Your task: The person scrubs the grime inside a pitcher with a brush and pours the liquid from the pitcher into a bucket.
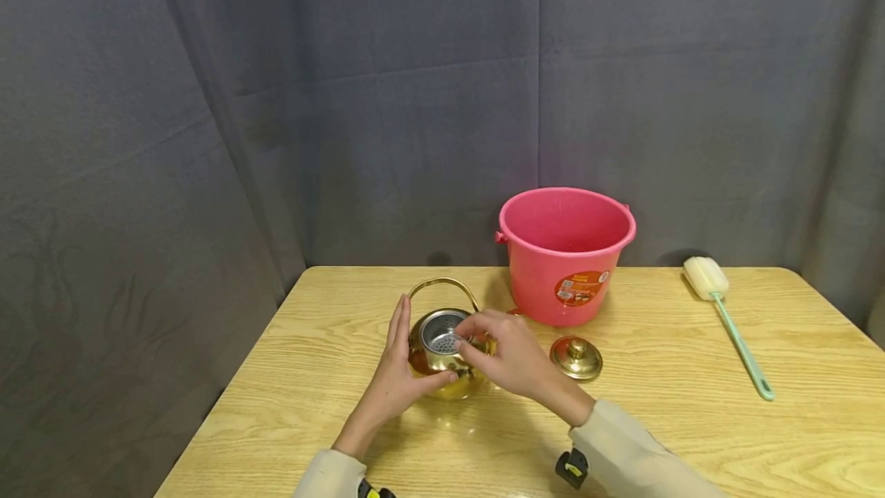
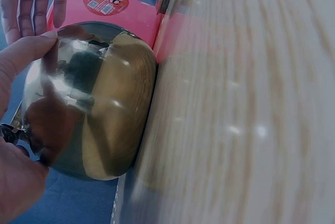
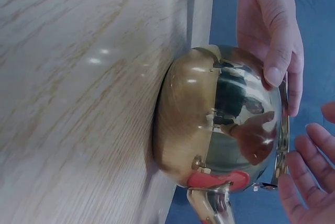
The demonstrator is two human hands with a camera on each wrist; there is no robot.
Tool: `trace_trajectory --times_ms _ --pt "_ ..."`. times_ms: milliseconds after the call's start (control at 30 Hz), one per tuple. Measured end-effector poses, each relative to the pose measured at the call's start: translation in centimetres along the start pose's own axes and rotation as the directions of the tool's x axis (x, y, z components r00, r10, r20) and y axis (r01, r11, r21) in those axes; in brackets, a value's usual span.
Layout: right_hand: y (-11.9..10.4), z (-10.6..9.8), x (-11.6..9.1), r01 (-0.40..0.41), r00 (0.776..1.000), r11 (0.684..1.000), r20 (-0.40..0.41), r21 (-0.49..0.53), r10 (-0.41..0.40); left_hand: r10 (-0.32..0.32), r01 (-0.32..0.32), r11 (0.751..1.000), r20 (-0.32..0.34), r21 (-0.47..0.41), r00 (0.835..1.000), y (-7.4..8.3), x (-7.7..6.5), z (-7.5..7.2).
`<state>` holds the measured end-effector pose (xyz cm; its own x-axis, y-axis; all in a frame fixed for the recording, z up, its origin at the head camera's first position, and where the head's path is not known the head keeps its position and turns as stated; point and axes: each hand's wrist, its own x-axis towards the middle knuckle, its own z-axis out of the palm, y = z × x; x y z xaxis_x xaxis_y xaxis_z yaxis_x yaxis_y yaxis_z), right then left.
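The gold-coloured metal teapot (image 1: 445,364) stands upright on the wooden table (image 1: 823,421), nearer the left edge than the right and in from the back edge, its hoop handle (image 1: 445,279) raised and its mouth uncovered with a perforated metal strainer (image 1: 442,343) seated in it. The left hand (image 1: 401,379) grasps the pot's side, thumb over the front shoulder and fingers lying along the left flank; the right hand (image 1: 510,348) has its thumb and fingertips at the strainer's right rim, though whether they actually pinch it I cannot tell. The body should prove stiff and unlikely to break, yet it could dent, and its mirror-like finish would slip under a wet or loose palm. Being so round, it may well twist when something is pulled from the mouth, so a broad brace low on the flank looks wise. For carrying, the hoop is the natural hold; weight is hard to judge, as any liquid inside is hidden. The strainer is probably light and thin-walled, best taken by its rim and raised straight. The lid (image 1: 576,358), lying toward the back edge in front of the pink bucket (image 1: 553,275), would be easiest by its knob.
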<state>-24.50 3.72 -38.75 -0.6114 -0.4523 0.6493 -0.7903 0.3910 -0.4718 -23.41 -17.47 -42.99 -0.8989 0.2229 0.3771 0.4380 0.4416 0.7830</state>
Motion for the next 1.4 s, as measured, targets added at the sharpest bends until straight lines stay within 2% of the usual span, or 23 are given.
trace_trajectory --times_ms 233,400,933,1400 --pt "0.1 0.5 0.2 0.021 0.998 0.999 0.064 -0.047 -0.018 -0.005 0.005 1.0 0.008 -0.001 1.0 0.0 0.0 0.0" --pt "0.2 0.7 0.3 0.048 0.997 0.996 0.068 -0.07 -0.043 0.017 -0.017 1.0 0.004 0.002 1.0 0.0 0.0 0.0" --pt "0.4 1.4 0.4 0.067 0.993 0.991 0.107 -0.117 -0.055 0.012 -0.012 1.0 0.005 0.006 1.0 0.0 0.0 -0.1" --pt "0.2 1.7 0.6 0.111 0.983 0.962 0.167 -0.249 -0.07 0.028 -0.028 1.0 0.005 0.009 1.0 -0.1 0.1 -0.2"
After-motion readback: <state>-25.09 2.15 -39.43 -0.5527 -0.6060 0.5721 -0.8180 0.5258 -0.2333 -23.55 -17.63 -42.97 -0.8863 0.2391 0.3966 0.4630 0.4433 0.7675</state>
